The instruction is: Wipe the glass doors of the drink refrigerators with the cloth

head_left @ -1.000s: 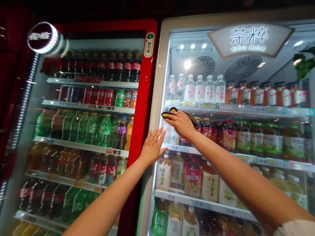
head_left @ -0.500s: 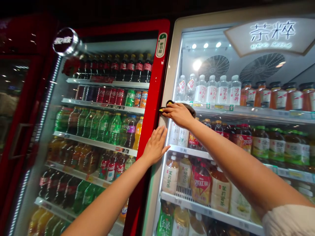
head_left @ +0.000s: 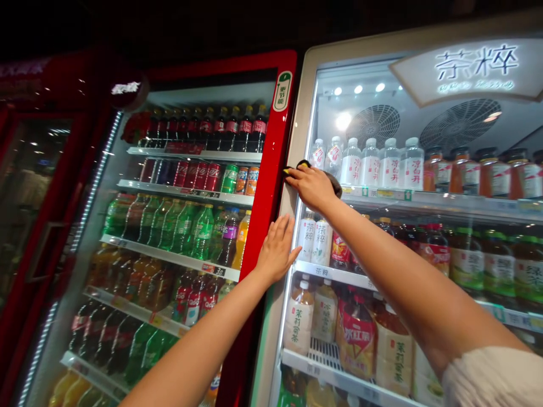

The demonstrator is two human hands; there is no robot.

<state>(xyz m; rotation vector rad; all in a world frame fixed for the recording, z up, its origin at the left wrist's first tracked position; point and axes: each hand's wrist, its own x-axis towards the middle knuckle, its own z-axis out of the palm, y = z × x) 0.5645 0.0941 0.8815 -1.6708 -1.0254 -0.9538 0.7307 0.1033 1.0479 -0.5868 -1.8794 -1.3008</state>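
Red glass-door cooler [head_left: 275, 169], cream cooler [head_left: 382, 38], dark ceiling [head_left: 169, 28]

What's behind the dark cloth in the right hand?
Through the cooler's glass door, white-labelled water bottles stand above and right of the dark cloth; whatever lies directly behind the cloth and right hand is covered.

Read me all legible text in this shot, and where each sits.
"茶粹": lit sign
"更节能": green-and-white door sticker
"凉白开": water bottles
"茉莉蜜茶": tea bottle
"冰红茶": red-labelled bottle
"30": shelf price tag
Sign's smaller second line: too blurred to read.
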